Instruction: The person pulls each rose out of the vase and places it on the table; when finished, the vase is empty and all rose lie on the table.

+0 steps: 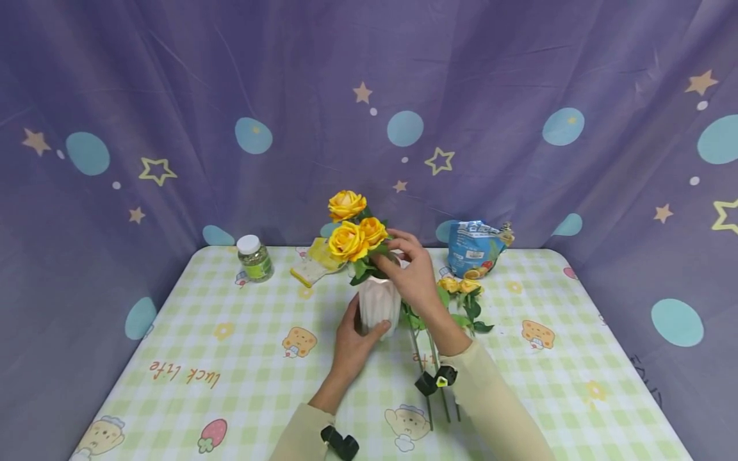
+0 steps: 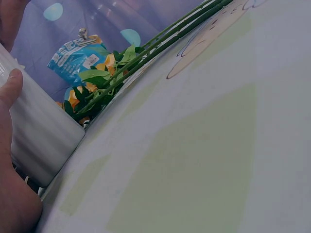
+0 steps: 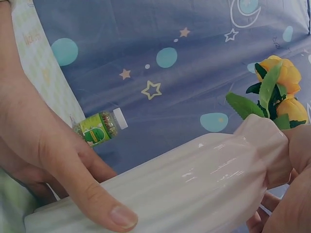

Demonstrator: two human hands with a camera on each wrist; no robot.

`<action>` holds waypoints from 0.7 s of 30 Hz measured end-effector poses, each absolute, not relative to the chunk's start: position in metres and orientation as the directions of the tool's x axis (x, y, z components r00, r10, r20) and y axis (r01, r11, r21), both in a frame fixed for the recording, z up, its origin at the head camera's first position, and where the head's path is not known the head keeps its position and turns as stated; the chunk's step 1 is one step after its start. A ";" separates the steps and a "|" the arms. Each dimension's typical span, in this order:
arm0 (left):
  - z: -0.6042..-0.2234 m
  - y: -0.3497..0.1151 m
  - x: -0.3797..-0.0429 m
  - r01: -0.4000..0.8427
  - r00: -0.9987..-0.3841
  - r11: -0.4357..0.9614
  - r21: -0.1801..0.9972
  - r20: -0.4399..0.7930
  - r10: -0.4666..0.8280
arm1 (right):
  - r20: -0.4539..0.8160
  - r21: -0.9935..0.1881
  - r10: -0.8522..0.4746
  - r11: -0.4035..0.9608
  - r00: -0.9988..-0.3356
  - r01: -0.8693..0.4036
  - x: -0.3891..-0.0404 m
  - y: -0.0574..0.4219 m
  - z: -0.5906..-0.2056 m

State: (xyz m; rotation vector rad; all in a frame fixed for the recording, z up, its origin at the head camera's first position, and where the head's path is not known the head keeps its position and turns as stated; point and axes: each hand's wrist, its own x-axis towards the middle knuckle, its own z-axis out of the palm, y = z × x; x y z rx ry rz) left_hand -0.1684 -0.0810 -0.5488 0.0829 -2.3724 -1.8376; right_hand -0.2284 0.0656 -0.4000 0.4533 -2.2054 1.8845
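Note:
A white fluted vase [image 1: 380, 306] stands on the table, with three yellow rose blooms [image 1: 348, 241] and green leaves rising from its mouth. My left hand [image 1: 353, 342] grips the vase's lower body, the thumb [image 3: 109, 206] lying along its near side. At the vase's mouth, my right hand [image 1: 412, 272] has its bent fingers among the leaves under the blooms. In the right wrist view it overlaps the vase's neck; I cannot tell whether it pinches a stem. More yellow roses [image 1: 459, 285] lie on the table right of the vase, their long green stems [image 2: 160, 46] pointing towards me.
A jar with a white lid [image 1: 255, 258] stands at the back left. Behind the vase lies a yellow and white packet [image 1: 316, 262]. A blue pouch [image 1: 474, 250] closed with a metal clip stands at the back right. A purple curtain [image 1: 323, 77] hangs behind the checked tablecloth [image 1: 242, 384].

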 end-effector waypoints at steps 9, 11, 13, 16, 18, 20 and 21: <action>-0.549 -0.082 -0.169 0.052 -0.989 0.246 0.968 0.085 -0.122 | 0.331 -0.928 -0.113 0.141 -0.937 -0.345 -0.228 0.065 -0.401; -0.549 -0.082 -0.169 0.054 -0.989 0.245 0.968 0.086 -0.121 | 0.327 -0.926 -0.121 0.154 -0.937 -0.343 -0.228 0.065 -0.400; -0.549 -0.082 -0.169 0.054 -0.989 0.246 0.968 0.086 -0.122 | 0.331 -0.922 -0.124 0.166 -0.935 -0.349 -0.229 0.065 -0.400; -0.549 -0.082 -0.169 0.055 -0.989 0.245 0.968 0.086 -0.119 | 0.346 -0.915 -0.119 0.177 -0.931 -0.362 -0.229 0.064 -0.400; -0.549 -0.082 -0.169 0.054 -0.990 0.246 0.968 0.084 -0.117 | 0.360 -0.911 -0.108 0.173 -0.927 -0.374 -0.228 0.064 -0.400; -0.549 -0.081 -0.169 0.053 -0.990 0.246 0.968 0.083 -0.114 | 0.380 -0.905 -0.093 0.168 -0.921 -0.390 -0.228 0.064 -0.400; -0.549 -0.081 -0.169 0.052 -0.990 0.247 0.968 0.082 -0.114 | 0.390 -0.903 -0.084 0.163 -0.917 -0.398 -0.228 0.064 -0.399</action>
